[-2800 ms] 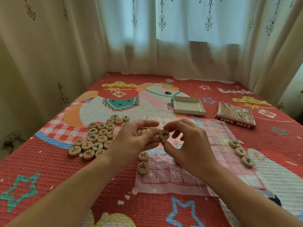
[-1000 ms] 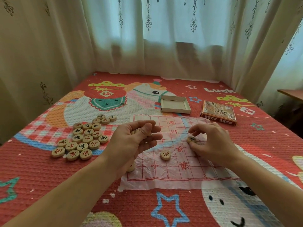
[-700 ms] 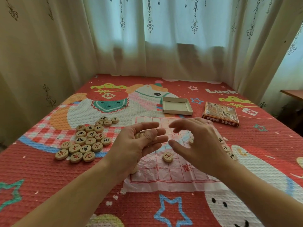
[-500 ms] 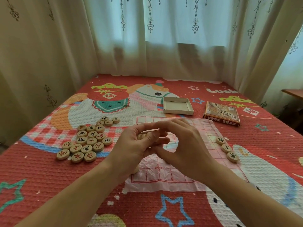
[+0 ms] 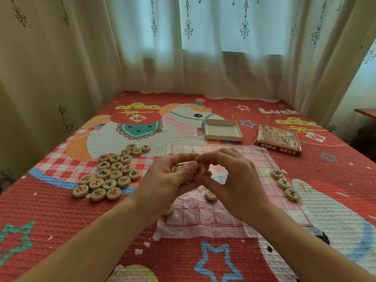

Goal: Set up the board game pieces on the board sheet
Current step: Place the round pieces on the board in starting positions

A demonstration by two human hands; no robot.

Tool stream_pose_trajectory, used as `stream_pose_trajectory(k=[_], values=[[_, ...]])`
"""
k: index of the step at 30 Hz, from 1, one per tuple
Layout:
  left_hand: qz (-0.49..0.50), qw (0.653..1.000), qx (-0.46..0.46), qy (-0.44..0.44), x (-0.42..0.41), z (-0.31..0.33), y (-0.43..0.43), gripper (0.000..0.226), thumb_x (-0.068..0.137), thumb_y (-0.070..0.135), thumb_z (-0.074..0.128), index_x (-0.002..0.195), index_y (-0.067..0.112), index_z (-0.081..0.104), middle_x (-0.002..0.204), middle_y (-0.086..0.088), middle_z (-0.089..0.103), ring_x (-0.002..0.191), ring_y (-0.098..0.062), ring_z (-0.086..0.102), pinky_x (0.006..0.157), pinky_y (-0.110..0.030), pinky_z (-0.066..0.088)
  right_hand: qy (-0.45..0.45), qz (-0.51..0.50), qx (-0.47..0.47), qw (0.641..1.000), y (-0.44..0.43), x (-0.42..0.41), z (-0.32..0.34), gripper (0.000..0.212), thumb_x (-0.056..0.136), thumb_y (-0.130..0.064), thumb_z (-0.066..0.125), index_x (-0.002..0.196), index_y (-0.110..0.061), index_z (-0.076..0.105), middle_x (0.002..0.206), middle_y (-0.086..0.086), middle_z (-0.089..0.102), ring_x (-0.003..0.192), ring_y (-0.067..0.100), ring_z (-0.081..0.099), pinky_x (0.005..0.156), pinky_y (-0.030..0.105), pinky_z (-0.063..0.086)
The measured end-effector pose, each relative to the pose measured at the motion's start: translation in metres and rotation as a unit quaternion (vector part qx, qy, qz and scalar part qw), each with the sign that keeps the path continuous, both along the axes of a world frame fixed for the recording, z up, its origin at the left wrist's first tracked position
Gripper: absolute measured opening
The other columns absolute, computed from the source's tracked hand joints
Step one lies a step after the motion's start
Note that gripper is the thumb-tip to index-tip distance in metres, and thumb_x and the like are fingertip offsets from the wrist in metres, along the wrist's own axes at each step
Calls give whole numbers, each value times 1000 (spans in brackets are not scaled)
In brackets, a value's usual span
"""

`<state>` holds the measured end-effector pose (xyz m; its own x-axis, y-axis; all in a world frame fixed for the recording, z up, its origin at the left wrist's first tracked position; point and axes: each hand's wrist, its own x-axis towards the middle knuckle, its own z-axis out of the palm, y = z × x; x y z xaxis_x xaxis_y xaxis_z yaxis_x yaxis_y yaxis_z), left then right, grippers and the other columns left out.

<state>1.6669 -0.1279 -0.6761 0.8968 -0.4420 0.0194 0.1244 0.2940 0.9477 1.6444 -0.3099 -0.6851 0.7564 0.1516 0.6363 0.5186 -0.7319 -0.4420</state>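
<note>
A thin plastic board sheet (image 5: 205, 218) with a red grid lies on the bedspread in front of me. My left hand (image 5: 168, 180) is raised over it and holds a small stack of round wooden pieces (image 5: 178, 167). My right hand (image 5: 234, 180) meets it, thumb and fingers pinching one piece (image 5: 201, 169) with a black character at the end of the stack. One piece (image 5: 210, 194) lies on the sheet under my hands; another (image 5: 169, 210) sits at its left edge. A pile of several pieces (image 5: 110, 173) lies left of the sheet.
Three pieces (image 5: 283, 183) lie in a row by the sheet's right edge. An open cardboard box tray (image 5: 222, 130) and the game's printed lid (image 5: 277, 142) lie beyond the sheet. Curtains hang close behind and along the left. A wooden ledge (image 5: 366, 112) shows far right.
My right hand set a piece on the sheet's right part, then came back to my left hand and now pinches another piece from the stack. My left hand stayed raised.
</note>
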Motion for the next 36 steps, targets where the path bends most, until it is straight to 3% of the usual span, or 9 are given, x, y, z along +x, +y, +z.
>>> stream_pose_trajectory(k=[9,15,18,21,24,30,32,36], values=[[6,999,5,31,1,0,1,37,86,14,66,122,4,66,112,-28,72,87,-21,74,84,-32,63,-12,-23,-23,999,-11,-2,-2,28,78,-29,86,102,-26,73,95,-19,67,96,6,58,83,20,46],[10,999,13,29,2,0,2,39,85,16,66,122,5,66,112,-25,74,98,-26,74,87,-34,62,-6,-21,-20,1000,-10,-2,-4,27,79,-28,85,103,-24,73,95,-15,67,94,8,59,81,24,48],[40,999,25,-1,3,1,2,28,95,15,59,120,6,65,109,-14,77,102,-25,75,88,-33,62,-7,-27,-15,999,-11,-4,-2,27,78,-26,85,102,-23,73,95,-14,68,93,6,58,82,16,45],[80,996,33,-11,6,1,5,21,98,16,56,115,9,67,98,-9,76,87,-19,75,72,-28,62,6,-32,-4,999,-12,-3,0,25,77,-22,85,100,-24,73,93,-15,69,90,1,57,81,8,40],[108,993,42,-10,11,0,8,17,100,16,57,111,11,69,86,-5,65,64,-12,60,53,-22,49,17,-39,0,999,-14,2,3,24,77,-20,84,99,-24,73,92,-16,69,89,-1,57,80,6,38],[114,993,15,33,15,4,9,21,102,3,49,109,8,68,87,-8,59,57,-10,50,45,-20,40,35,-57,-15,998,-25,7,8,21,79,-22,83,97,-26,74,90,-20,68,88,-5,56,78,2,35],[104,993,1,49,15,5,8,28,97,-7,43,107,5,67,86,-9,58,56,-12,49,44,-22,37,48,-68,-29,996,-34,13,10,18,81,-25,82,97,-27,74,89,-21,68,87,-4,56,76,5,36],[91,995,-3,50,13,5,9,31,96,-10,42,110,4,66,90,-11,64,57,-12,51,45,-22,38,66,-109,-54,990,-51,34,9,16,84,-29,80,98,-24,74,87,-18,68,84,3,59,77,26,50]])
